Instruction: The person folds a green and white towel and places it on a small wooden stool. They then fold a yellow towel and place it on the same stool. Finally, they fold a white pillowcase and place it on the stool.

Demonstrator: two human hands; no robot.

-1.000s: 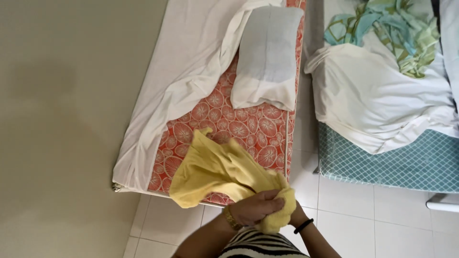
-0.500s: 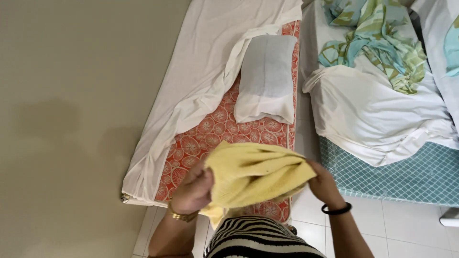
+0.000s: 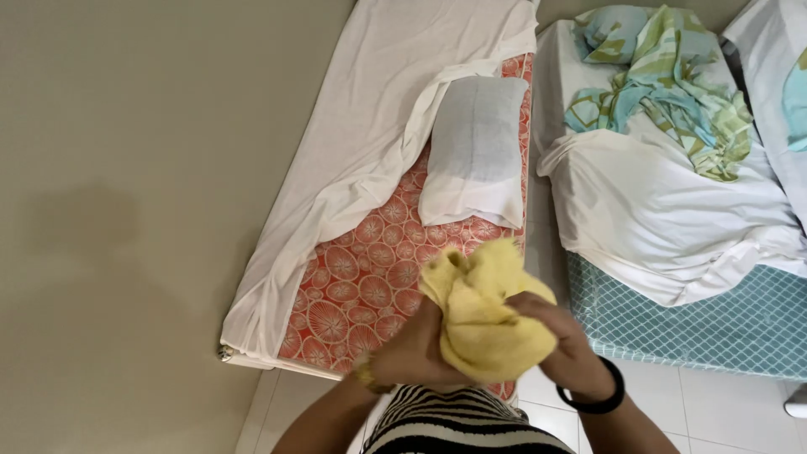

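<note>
Above the red patterned mattress [image 3: 370,277], both hands [image 3: 492,345] clench a bunched, crumpled yellow cloth [image 3: 487,311].

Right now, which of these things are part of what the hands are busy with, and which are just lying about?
In hand:
yellow cloth, bunched between left hand and right hand

Lying about:
white pillow
white sheet
red patterned mattress
green and blue blanket
teal mattress

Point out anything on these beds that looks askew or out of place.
The white sheet is pulled off the left mattress, baring its red pattern. A green-patterned cloth lies crumpled on the right bed. Both hands bunch a yellow cloth.
</note>
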